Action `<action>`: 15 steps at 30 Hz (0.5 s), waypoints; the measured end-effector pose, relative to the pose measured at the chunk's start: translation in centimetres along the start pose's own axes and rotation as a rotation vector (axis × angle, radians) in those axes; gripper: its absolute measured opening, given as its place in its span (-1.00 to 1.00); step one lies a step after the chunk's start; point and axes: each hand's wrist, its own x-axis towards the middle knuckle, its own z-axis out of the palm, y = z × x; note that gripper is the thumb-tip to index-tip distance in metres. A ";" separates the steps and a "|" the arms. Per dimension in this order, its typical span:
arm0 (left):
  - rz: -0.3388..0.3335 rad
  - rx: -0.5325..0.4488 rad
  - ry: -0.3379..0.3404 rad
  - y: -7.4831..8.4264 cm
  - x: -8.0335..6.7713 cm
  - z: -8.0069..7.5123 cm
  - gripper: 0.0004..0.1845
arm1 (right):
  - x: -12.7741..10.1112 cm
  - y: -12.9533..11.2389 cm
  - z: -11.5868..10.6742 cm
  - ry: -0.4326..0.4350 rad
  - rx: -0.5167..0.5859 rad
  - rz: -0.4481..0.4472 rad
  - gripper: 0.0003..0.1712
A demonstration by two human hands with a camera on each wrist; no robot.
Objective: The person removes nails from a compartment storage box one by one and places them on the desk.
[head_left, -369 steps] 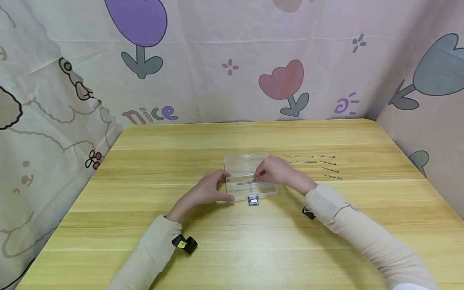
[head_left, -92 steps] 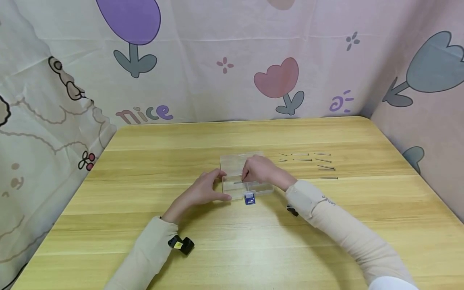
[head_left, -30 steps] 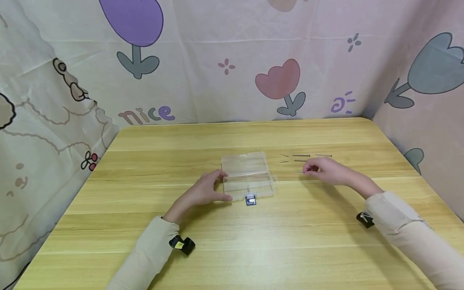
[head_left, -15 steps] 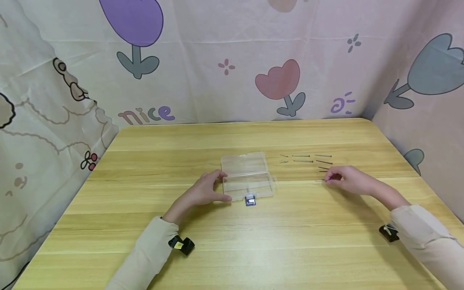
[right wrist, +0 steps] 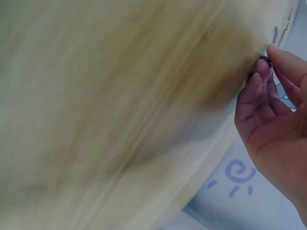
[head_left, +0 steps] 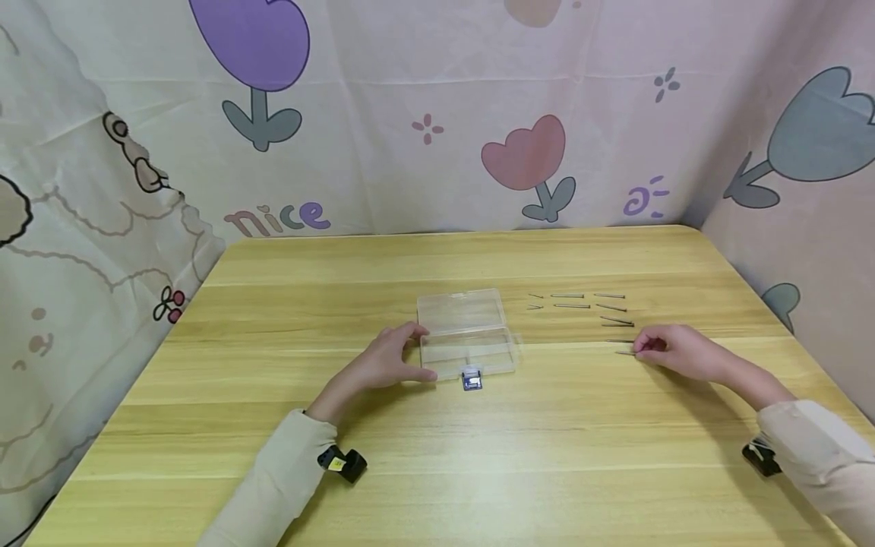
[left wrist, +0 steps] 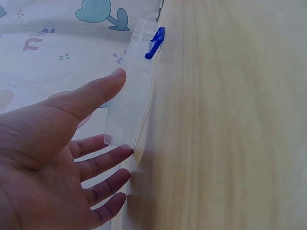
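A clear plastic box (head_left: 466,334) lies open at the table's middle, lid back, a blue latch (head_left: 472,380) at its front. My left hand (head_left: 418,352) brackets the box's left end, straight fingers behind and thumb in front; in the left wrist view the thumb (left wrist: 105,86) touches the box (left wrist: 129,105). My right hand (head_left: 639,349) rests low on the table at the right and pinches a thin nail (head_left: 623,352) by one end. In the right wrist view its thumb and fingertips (right wrist: 263,61) meet at the wood. Several more nails (head_left: 577,301) lie in rows just behind.
The wooden table (head_left: 437,456) is fenced by flower-print cloth walls at the back, left and right. Another nail (head_left: 618,341) lies just behind the pinched one. The right wrist view is blurred.
My right hand has gone from inside the box to the right with a nail and come down near the rows of nails. The left hand and box have stayed put.
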 end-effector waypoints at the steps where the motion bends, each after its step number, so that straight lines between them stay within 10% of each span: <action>1: 0.001 -0.003 -0.001 0.0 0.0 0.0 -0.22 | 0.0 0.1 0.1 0.013 -0.005 -0.002 -0.88; 15: 0.008 -0.004 -0.006 -0.1 0.0 0.0 -0.23 | -0.1 0.6 0.8 0.124 -0.048 -0.062 -0.83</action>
